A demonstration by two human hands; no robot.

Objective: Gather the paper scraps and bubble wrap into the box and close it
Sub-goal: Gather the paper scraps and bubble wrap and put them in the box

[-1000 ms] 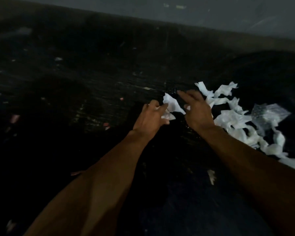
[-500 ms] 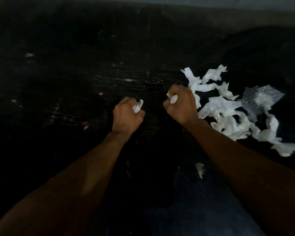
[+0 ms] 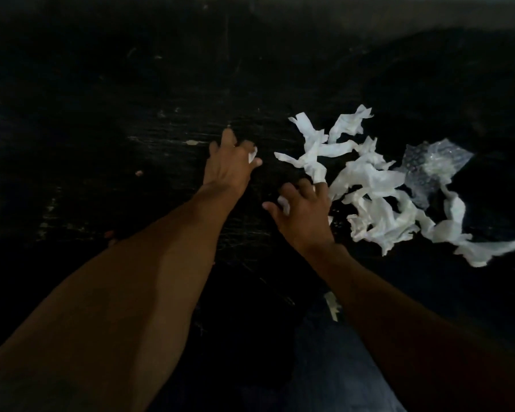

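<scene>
A pile of white torn paper scraps (image 3: 369, 185) lies on the dark scratched surface (image 3: 161, 129), right of centre. A crumpled piece of clear bubble wrap (image 3: 431, 165) sits at the pile's far right side. My left hand (image 3: 229, 165) reaches forward left of the pile, a small white scrap (image 3: 252, 156) pinched by its thumb. My right hand (image 3: 305, 215) is at the pile's near-left edge with fingers spread, a small scrap (image 3: 283, 202) tucked by its thumb and a fingertip touching a paper strip (image 3: 320, 175). The box is not in view.
A lone small paper scrap (image 3: 333, 306) lies near my right forearm. Tiny pinkish bits (image 3: 139, 173) dot the surface to the left. The light is dim and the far edge fades into shadow.
Both fists, clenched on scraps half a second ago, have spread their fingers. The left hand has moved forward and the right hand has reached to the pile's edge.
</scene>
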